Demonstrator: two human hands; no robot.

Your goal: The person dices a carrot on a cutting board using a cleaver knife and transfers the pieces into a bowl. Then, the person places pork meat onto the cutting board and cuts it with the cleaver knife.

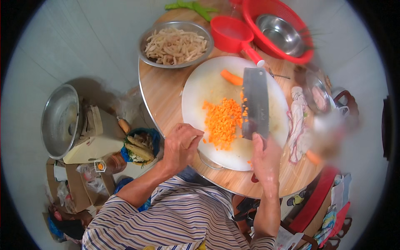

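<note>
My right hand (265,159) grips the handle of a wide cleaver (256,103). Its blade lies over the right half of a round white cutting board (200,81), with bits of carrot stuck along its left edge. Left of the blade is a heap of finely diced carrot (222,123). A larger carrot piece (231,77) rests near the board's far side, partly covered by the blade. At the board's near left edge, my left hand (182,147) is held with thumb and fingertips drawn together; nothing shows between them.
Behind the board stand a steel bowl (144,61) of pale strips, a red ladle (231,32) and a red basket (307,56) holding a metal bowl (275,26). A crumpled cloth (297,125) lies at right. Green peppers (193,7) sit at the table's (159,93) far edge.
</note>
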